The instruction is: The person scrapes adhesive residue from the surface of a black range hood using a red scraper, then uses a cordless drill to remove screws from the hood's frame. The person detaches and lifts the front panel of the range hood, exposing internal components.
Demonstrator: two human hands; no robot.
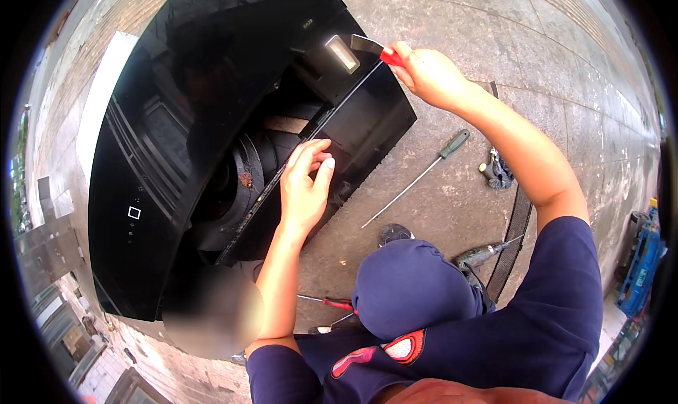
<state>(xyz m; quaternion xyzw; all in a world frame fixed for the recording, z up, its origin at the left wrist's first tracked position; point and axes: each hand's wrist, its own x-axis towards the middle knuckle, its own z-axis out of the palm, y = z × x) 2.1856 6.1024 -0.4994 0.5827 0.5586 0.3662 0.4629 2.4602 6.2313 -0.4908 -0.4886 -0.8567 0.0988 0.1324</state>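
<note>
A large black glossy appliance that looks like a range hood (169, 72) lies on the ground in front of me, with a dark gap between its glass front and its body. Inside the gap a round fan opening (236, 181) shows rust-brown dirt. My right hand (432, 79) is closed round the red handle of a scraper (366, 44), whose flat metal blade is at the far right edge of the hood's body. Against the body's long edge rests my left hand (305, 188), fingers loosely bent and thumb apart, with nothing seen in it.
On the concrete to the right lie a green-handled screwdriver (454, 144), a crumpled dark bundle (500, 172), a long dark strip (519, 224) and a power drill (480, 256). Red-handled tools (337, 303) lie near my knee. A blue object (639, 270) stands far right.
</note>
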